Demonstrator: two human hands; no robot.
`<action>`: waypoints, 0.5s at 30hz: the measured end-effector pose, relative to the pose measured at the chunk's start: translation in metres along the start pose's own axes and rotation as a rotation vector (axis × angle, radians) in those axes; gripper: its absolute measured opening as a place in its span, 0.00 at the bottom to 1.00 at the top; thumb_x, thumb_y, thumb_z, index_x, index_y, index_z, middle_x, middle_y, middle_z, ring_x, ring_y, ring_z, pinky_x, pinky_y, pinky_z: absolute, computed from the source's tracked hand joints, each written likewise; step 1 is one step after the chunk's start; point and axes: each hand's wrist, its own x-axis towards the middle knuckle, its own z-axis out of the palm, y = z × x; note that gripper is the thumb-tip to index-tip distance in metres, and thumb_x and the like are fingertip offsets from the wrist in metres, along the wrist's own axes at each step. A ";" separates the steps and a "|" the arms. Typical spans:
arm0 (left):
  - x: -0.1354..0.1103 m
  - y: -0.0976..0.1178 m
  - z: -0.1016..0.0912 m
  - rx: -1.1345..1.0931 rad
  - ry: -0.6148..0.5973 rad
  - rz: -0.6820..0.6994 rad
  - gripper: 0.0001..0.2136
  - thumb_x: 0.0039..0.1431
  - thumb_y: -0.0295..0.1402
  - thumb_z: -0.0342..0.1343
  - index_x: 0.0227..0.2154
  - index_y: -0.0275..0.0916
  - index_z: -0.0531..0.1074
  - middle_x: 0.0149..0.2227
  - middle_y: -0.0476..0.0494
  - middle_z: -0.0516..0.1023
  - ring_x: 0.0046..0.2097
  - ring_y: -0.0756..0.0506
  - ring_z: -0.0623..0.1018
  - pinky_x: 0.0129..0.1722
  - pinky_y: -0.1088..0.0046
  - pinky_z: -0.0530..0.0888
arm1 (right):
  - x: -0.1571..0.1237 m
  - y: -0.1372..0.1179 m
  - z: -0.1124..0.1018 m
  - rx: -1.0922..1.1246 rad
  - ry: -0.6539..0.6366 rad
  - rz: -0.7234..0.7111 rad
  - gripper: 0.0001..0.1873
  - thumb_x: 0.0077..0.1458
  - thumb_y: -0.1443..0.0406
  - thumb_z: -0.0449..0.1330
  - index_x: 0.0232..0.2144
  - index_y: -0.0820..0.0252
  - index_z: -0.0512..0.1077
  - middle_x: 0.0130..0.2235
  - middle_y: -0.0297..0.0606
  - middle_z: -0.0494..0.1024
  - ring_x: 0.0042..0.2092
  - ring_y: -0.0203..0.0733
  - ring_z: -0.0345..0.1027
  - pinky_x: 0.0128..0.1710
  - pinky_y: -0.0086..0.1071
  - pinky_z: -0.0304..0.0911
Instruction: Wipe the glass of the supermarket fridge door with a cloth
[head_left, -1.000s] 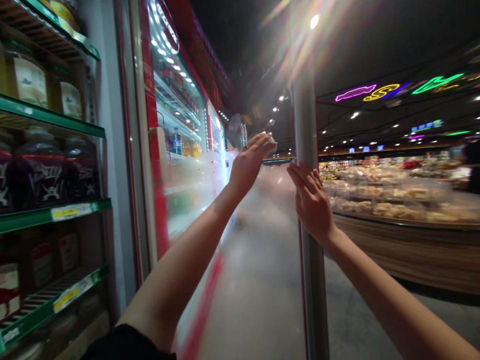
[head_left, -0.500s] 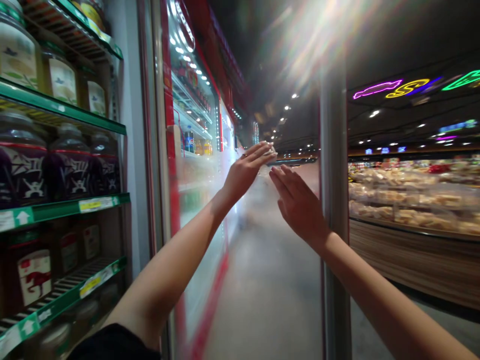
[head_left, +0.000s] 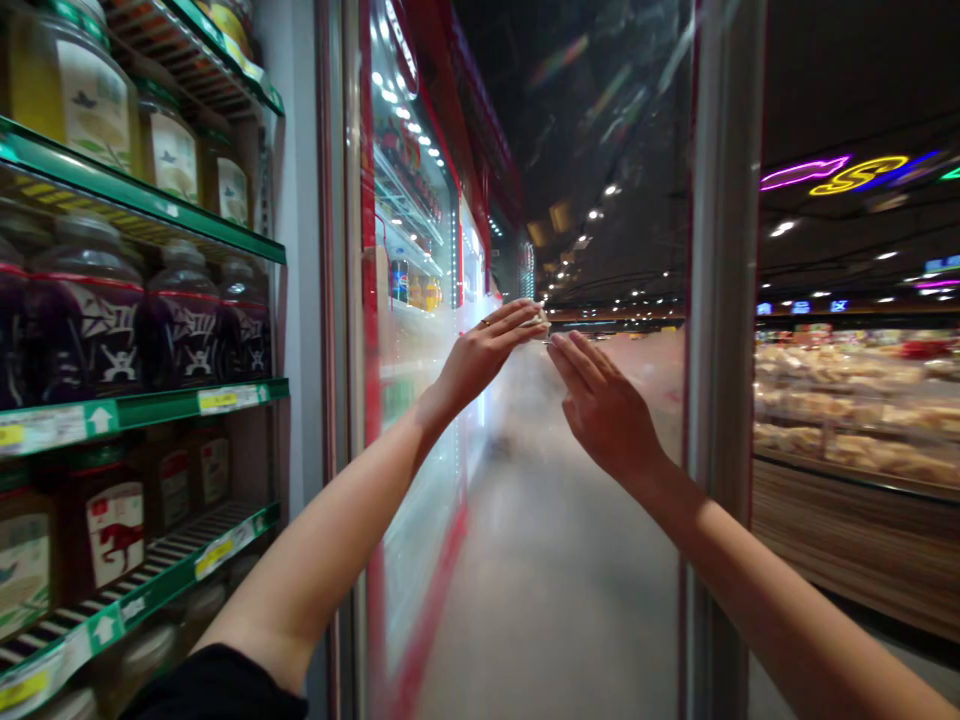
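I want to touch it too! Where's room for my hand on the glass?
Bare glass door lies below the left hand, holding a white scrap, and the right hand, between the red strip and metal post. The green shelves are crowded with jars.

Cooler door (head_left: 570,180): smooth glossy glass, fogged. Door post (head_left: 724,300): satin metal. Jars (head_left: 86,320): glossy glass, paper labels (head_left: 94,105). Shelf edge (head_left: 150,412): glossy green plastic. Counter front (head_left: 847,540): wood. Sleeve (head_left: 214,685): matt black cloth.

Glass door pane (head_left: 592,250) blocking any forward reach, door frame post (head_left: 724,350) closing off the right
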 end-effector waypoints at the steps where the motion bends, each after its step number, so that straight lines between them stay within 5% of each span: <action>1: -0.002 -0.005 -0.005 0.011 0.003 -0.011 0.17 0.78 0.26 0.50 0.60 0.43 0.78 0.66 0.43 0.80 0.71 0.47 0.74 0.71 0.60 0.76 | 0.001 -0.001 0.001 0.001 -0.005 -0.004 0.47 0.65 0.79 0.50 0.80 0.53 0.44 0.74 0.46 0.68 0.76 0.54 0.59 0.75 0.57 0.63; 7: 0.006 -0.027 -0.007 0.088 0.108 -0.177 0.16 0.78 0.26 0.51 0.60 0.44 0.79 0.65 0.44 0.81 0.70 0.46 0.76 0.70 0.61 0.77 | 0.011 -0.011 0.008 0.006 0.022 -0.013 0.46 0.65 0.79 0.50 0.80 0.55 0.46 0.74 0.46 0.69 0.76 0.53 0.58 0.76 0.56 0.62; 15: -0.028 -0.032 -0.030 -0.017 0.045 -0.063 0.16 0.78 0.27 0.50 0.60 0.44 0.78 0.65 0.43 0.80 0.71 0.47 0.75 0.71 0.59 0.76 | 0.018 -0.021 0.024 -0.001 0.017 -0.075 0.46 0.65 0.79 0.50 0.80 0.57 0.45 0.73 0.48 0.69 0.76 0.53 0.59 0.76 0.53 0.62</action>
